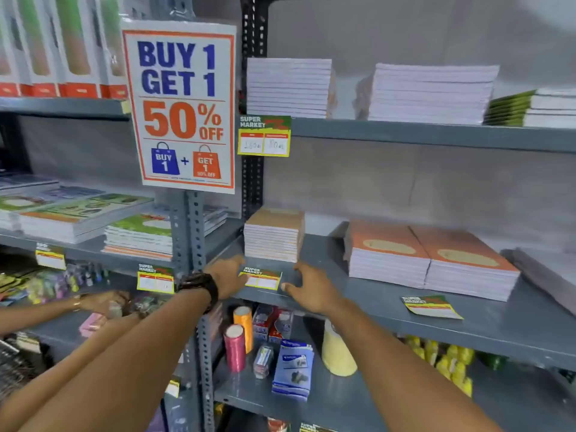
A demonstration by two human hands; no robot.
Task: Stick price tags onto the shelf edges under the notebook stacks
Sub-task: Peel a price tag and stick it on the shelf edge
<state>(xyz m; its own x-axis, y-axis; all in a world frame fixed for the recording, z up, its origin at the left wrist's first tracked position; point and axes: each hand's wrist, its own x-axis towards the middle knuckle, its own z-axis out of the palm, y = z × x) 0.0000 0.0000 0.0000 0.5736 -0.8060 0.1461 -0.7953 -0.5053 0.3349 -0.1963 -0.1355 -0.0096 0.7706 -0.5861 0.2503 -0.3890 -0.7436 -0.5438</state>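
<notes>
Both forearms reach in: left hand (226, 279) and right hand (314, 291), fingers spread, flank the price tag (261, 278) lying below the small notebook stack (273, 235); next, press it onto the shelf edge (405, 322).

price tags: 6 readable — upper shelf edge (264, 136), between the hands (261, 278), loose on the shelf (431, 306), left bay (155, 278), far left (50, 255), bottom edge (314, 428)
thread spools: 2 — orange (243, 325), pink (235, 347)
promo sign: 1 (182, 104)
cream cone: 1 (337, 353)
</notes>
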